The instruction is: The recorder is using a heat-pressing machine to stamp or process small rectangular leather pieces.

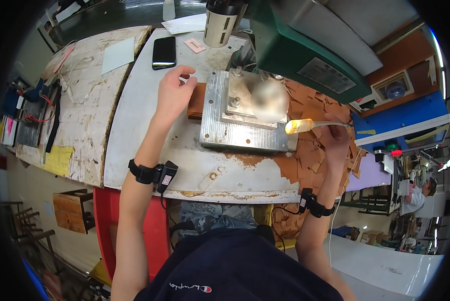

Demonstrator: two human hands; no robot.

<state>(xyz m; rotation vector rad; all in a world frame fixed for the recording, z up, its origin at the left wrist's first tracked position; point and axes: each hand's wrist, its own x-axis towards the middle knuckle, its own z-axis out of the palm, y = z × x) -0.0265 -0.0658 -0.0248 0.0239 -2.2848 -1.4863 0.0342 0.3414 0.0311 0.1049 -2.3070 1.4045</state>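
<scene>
My left hand is beside the left edge of a metal plate press die, its fingers loosely curled with a gap at the thumb and nothing visible between them. Just under its wrist side, brown leather strips lie in a stack against the die. My right hand is to the right, over a pile of brown leather scraps. A lit lamp on a bendable neck crosses in front of its fingers, which are shadowed, so their grip is hidden. A blurred pale round area covers part of the die's top.
A green machine head overhangs the die. At the back of the white table lie a black phone, a pink card and a slotted beige canister. A red bin stands below the front edge. Another person is at far right.
</scene>
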